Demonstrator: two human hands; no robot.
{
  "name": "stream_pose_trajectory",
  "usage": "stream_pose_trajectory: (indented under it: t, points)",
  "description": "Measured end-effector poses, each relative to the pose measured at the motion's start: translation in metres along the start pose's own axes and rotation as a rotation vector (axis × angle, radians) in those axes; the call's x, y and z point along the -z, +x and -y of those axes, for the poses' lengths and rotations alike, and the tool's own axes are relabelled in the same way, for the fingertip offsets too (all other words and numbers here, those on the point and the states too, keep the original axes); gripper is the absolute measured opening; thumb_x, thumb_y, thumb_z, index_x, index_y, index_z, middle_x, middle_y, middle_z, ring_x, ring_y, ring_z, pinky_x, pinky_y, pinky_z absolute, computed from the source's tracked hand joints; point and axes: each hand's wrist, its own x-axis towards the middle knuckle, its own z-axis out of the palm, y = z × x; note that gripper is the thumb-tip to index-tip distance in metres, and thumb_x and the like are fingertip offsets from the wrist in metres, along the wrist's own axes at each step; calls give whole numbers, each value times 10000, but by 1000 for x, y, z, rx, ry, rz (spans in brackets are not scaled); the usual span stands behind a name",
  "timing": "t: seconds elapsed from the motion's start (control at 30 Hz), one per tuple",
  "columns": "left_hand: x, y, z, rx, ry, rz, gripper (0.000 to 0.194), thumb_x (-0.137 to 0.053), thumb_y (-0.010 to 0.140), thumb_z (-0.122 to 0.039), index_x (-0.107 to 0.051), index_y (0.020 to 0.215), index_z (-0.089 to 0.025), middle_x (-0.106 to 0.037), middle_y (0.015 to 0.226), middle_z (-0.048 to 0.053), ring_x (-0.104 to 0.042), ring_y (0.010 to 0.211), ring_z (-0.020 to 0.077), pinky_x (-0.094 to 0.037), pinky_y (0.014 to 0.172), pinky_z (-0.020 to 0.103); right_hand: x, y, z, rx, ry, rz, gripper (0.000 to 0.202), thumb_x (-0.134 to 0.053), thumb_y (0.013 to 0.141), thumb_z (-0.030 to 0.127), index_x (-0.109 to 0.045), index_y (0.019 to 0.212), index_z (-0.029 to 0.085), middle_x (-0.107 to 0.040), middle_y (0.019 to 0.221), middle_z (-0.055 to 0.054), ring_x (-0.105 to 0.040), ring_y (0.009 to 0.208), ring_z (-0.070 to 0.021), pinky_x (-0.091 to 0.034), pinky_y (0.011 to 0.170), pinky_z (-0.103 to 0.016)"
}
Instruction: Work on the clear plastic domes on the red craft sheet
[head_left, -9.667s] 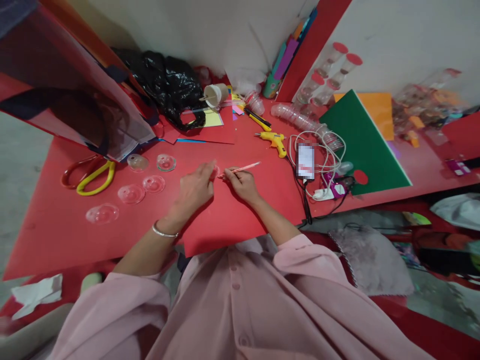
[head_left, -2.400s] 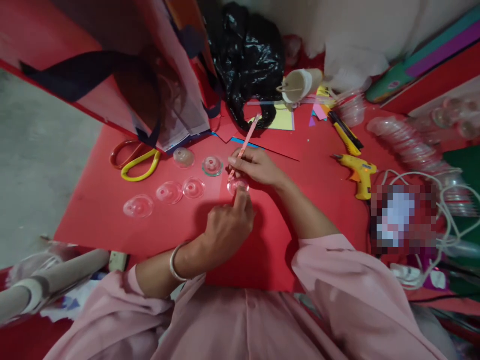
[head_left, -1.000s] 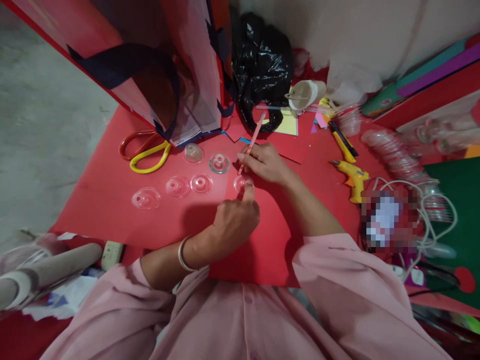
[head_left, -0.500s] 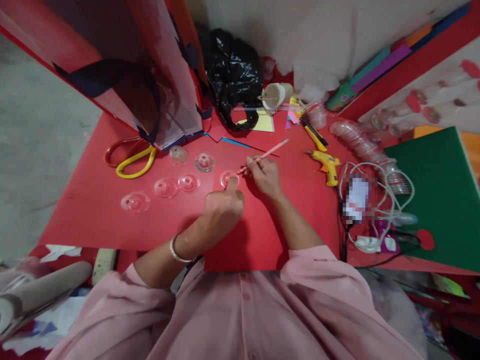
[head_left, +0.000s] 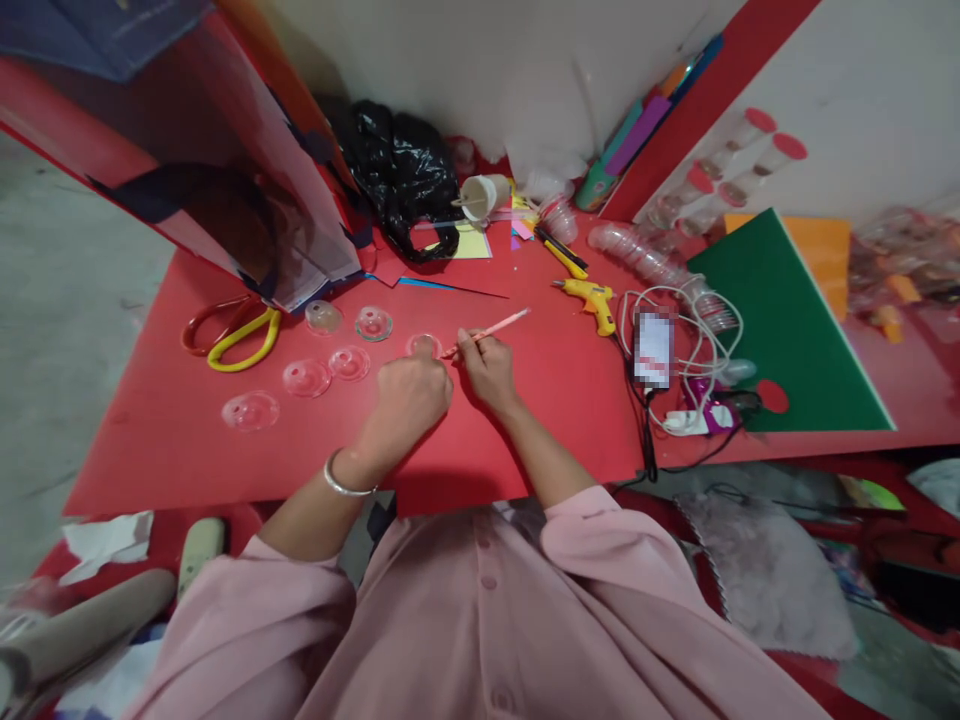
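My left hand (head_left: 411,396) is curled, with a finger pressing down on a clear plastic dome lid (head_left: 422,341) that lies on the red sheet (head_left: 480,465). Part of that lid is hidden under the finger. A pink pencil (head_left: 501,325) is pinched in my right hand (head_left: 487,370), its lower end at the lid's right edge and its other end tilted up to the right. To the left of my hands lie several more clear lids, among them a front one (head_left: 251,410), a middle one (head_left: 349,363) and one at the back (head_left: 373,322).
Scissors (head_left: 244,340) with red and yellow handles lie at the left. A yellow glue gun (head_left: 592,300), a phone (head_left: 653,348) and tangled white cable are at the right. Behind are a black plastic bag (head_left: 409,165), a cup (head_left: 484,198), a cutter (head_left: 562,253) and stacked clear cups (head_left: 637,250).
The view has swung to the right, so the table's things appear shifted left. Both hands stay at the same lid, and the pencil end is still by its right edge.
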Motion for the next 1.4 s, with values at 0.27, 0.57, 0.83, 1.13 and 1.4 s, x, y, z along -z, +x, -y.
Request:
stream_pose_trajectory:
  t: [0.27, 0.57, 0.83, 1.13, 1.4]
  points:
    - [19, 6, 18, -26, -49, 9, 401, -482, 1002, -263, -814, 1178, -121, -731, 1408, 201, -752, 1120, 373, -549, 834, 425, -13, -23, 0, 114, 30, 83, 536, -456, 1122, 577, -774, 909, 201, -812, 985, -81, -757, 854, -185, -565, 833, -314]
    - [29, 8, 48, -53, -23, 74, 322, -585, 943, -216, -821, 1161, -195, -792, 1328, 160, -744, 1136, 371, -561, 872, 435, -11, -35, -6, 370, -164, 203, 388, -464, 1146, 415, -804, 1153, 228, -830, 1191, -103, -744, 1099, -230, -550, 1046, -415]
    - [32, 6, 49, -78, -27, 71, 302, -588, 917, -186, -848, 1072, -197, -755, 1423, 126, -748, 1122, 358, -579, 867, 430, -23, -32, 7, 420, -262, 238, 344, -469, 1140, 369, -774, 1210, 225, -813, 1200, -121, -720, 1087, -262, -556, 1015, -426]
    - [37, 5, 48, -83, -15, 89, 290, -600, 904, -194, -852, 1044, -223, -741, 1456, 73, -761, 1067, 299, -559, 814, 374, -27, -30, 8, 347, -174, 179, 342, -458, 1135, 346, -778, 1137, 225, -811, 1189, -130, -720, 1132, -262, -534, 1069, -453]
    - [21, 12, 43, -61, -104, -86, 280, -548, 984, -294, -805, 897, -225, -837, 1158, 88, -744, 981, 259, -469, 723, 344, 4, -28, -5, 34, 105, -270, 461, -477, 1083, 598, -736, 989, 229, -777, 911, -88, -734, 858, -224, -615, 876, -400]
